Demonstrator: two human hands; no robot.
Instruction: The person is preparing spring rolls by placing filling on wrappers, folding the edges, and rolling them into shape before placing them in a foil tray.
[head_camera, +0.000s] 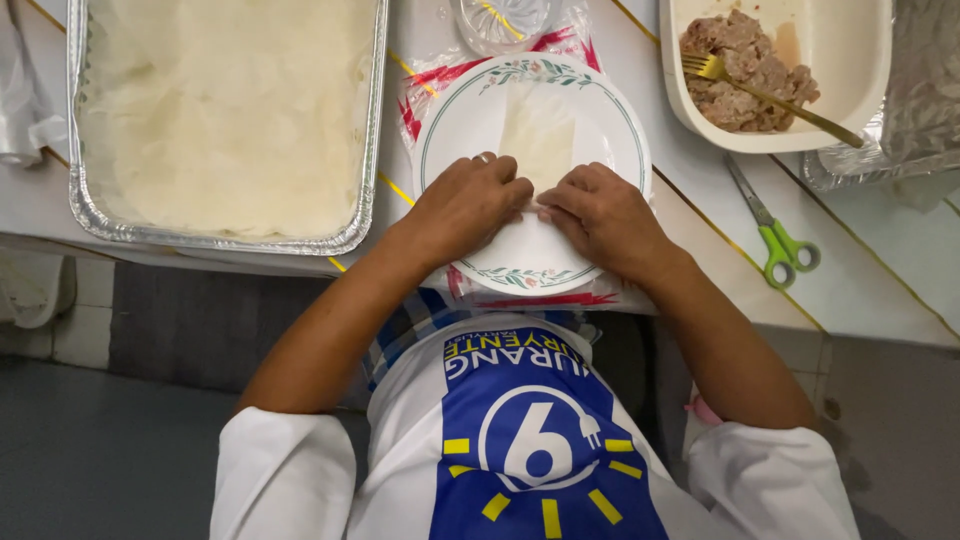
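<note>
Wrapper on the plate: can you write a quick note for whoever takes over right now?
Left hand and right hand: both press the near end of the wrapper, fingers meeting, rolling it.
Wrapper lies on the plate, far end flat.
Meat bowl with fork far right; scissors beside the plate; foil tray left.
Done: roll begun. Left: far end unrolled.

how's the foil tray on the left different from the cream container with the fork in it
The foil tray is shiny metal, large and filled nearly edge to edge with pale, flat sheets. The cream container is matte, smaller, and holds brownish minced filling heaped at one end, with a gold fork resting in it; the tray holds no utensil. Both are rectangular with rounded corners and sit open on the table.
</note>
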